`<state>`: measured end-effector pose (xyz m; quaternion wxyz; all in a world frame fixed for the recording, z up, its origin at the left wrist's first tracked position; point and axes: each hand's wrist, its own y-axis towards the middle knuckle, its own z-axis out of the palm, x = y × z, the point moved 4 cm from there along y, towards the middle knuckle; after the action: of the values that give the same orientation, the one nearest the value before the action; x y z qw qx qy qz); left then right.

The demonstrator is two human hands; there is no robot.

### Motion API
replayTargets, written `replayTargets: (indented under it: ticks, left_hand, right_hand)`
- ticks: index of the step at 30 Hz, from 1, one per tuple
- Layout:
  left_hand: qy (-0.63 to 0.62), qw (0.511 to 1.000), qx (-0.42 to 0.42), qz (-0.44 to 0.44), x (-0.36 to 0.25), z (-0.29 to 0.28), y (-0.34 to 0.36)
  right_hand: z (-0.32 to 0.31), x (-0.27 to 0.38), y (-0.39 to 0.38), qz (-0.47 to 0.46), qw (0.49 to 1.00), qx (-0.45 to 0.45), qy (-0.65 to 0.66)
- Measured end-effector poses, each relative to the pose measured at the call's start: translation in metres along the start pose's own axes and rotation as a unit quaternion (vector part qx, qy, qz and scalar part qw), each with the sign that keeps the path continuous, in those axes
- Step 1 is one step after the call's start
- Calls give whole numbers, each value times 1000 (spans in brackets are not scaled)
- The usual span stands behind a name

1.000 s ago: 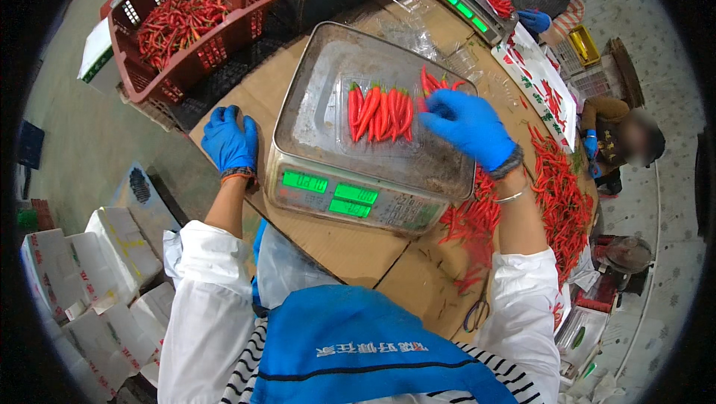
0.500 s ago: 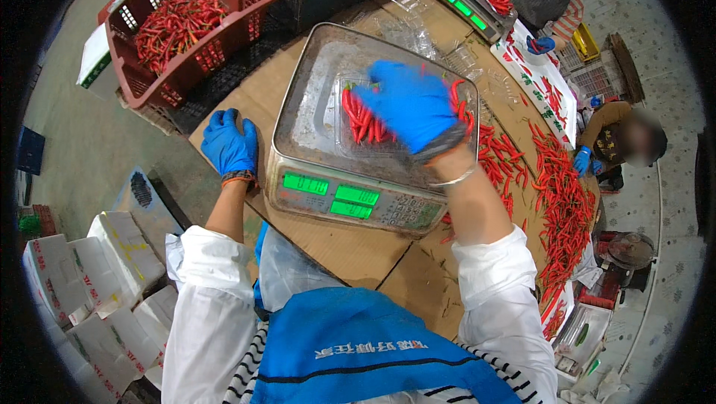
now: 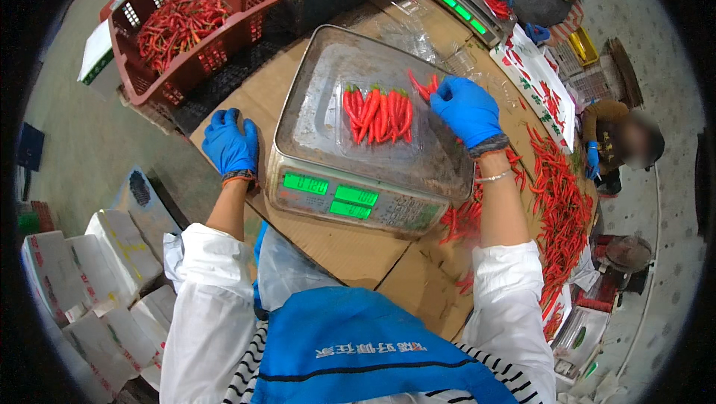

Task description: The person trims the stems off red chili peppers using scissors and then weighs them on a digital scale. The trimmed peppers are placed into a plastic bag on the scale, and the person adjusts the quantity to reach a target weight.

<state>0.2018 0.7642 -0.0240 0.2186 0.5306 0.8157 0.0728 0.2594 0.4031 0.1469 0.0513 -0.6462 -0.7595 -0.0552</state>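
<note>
A clear plastic tray point(image 3: 344, 141) with a row of red chili peppers point(image 3: 379, 115) lies on the metal pan of a weighing scale point(image 3: 313, 98). My right hand point(image 3: 468, 112), in a blue glove, is at the pan's right edge. Its fingers are closed on a few red chilies point(image 3: 422, 85), whose tips point left beyond the fingertips. To the left of the scale, my left hand point(image 3: 230, 143), also blue-gloved, rests palm down on the edge of the cardboard-covered table point(image 3: 328, 244). Its fingers lie stretched out with nothing in them.
Loose chilies point(image 3: 559, 214) are heaped to the right of the scale. A brown crate point(image 3: 224, 39) of chilies stands far left. Empty clear trays point(image 3: 418, 35) and a second scale point(image 3: 464, 1) lie beyond. Two co-workers point(image 3: 533, 1) are at the right. White boxes point(image 3: 123, 251) stand lower left.
My right hand has moved right, from over the tray to the pan's right edge, uncovering the chilies in the tray. It now grips a few chilies. My left hand stays put.
</note>
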Motion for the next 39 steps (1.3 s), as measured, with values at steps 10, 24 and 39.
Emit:
replayTargets:
  ticks: [10,24,39]
  left_hand:
    - [-10,1000,-6,1,1,5,-2]
    - [4,1000,-7,-5,1,2,-1]
    - [5,1000,7,-3,3,3,-4]
  right_hand:
    - [28,109,-5,-119,993,-16,10]
    - [17,-38,-10,81,992,-5,-91]
    - [-33,-31,-29,-10,978,-129,165]
